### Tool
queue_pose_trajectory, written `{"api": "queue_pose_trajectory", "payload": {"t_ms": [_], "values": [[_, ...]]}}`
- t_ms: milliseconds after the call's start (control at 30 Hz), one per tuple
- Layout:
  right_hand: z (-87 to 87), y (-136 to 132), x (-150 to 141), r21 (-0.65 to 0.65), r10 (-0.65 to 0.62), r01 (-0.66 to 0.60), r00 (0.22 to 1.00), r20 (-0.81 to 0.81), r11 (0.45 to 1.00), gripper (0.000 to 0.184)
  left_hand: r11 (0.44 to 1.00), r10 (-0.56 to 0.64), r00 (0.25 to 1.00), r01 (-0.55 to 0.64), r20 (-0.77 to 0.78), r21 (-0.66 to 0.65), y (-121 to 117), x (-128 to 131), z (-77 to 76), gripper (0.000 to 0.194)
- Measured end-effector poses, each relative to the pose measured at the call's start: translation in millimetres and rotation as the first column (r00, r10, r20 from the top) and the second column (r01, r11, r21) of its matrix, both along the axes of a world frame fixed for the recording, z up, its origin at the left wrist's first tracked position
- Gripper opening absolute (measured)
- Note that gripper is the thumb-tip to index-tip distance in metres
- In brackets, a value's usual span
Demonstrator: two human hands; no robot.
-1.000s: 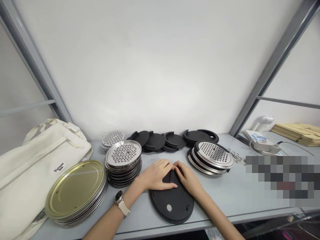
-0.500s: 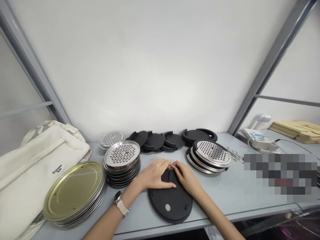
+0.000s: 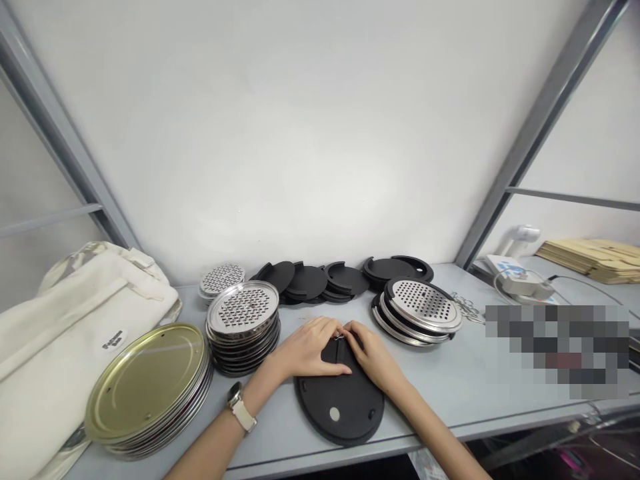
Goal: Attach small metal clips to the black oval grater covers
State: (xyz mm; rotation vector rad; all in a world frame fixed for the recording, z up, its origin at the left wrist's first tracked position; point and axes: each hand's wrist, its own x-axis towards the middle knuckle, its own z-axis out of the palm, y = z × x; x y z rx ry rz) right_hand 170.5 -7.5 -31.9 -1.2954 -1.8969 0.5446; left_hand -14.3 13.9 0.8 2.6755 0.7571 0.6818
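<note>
A black round disc (image 3: 345,407) with a small hole and a slot lies flat near the table's front edge. Both hands rest on its far rim. My left hand (image 3: 310,348), a watch on its wrist, and my right hand (image 3: 373,357) meet fingertip to fingertip, pinching a small metal piece (image 3: 341,335) at the slot's end. What that piece is, I cannot make out.
A stack of perforated steel discs (image 3: 243,320) stands left of my hands, another (image 3: 419,308) to the right. Gold-coloured lids (image 3: 145,380) and a white cloth bag (image 3: 75,320) lie far left. Black discs (image 3: 320,280) line the wall. Metal rings (image 3: 465,307) lie right.
My hands have stayed on the disc's far rim; a small metal piece now shows between the fingertips. The view has shifted slightly.
</note>
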Motion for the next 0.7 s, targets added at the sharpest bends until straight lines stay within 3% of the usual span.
{"api": "queue_pose_trajectory", "payload": {"t_ms": [700], "values": [[-3.3, -1.6, 0.3, 0.044, -0.027, 0.025, 0.998, 0.057, 0.999, 0.025, 0.999, -0.025, 1.0, 0.025, -0.017, 0.029, -1.6, 1.3, 3.2, 0.044]]}}
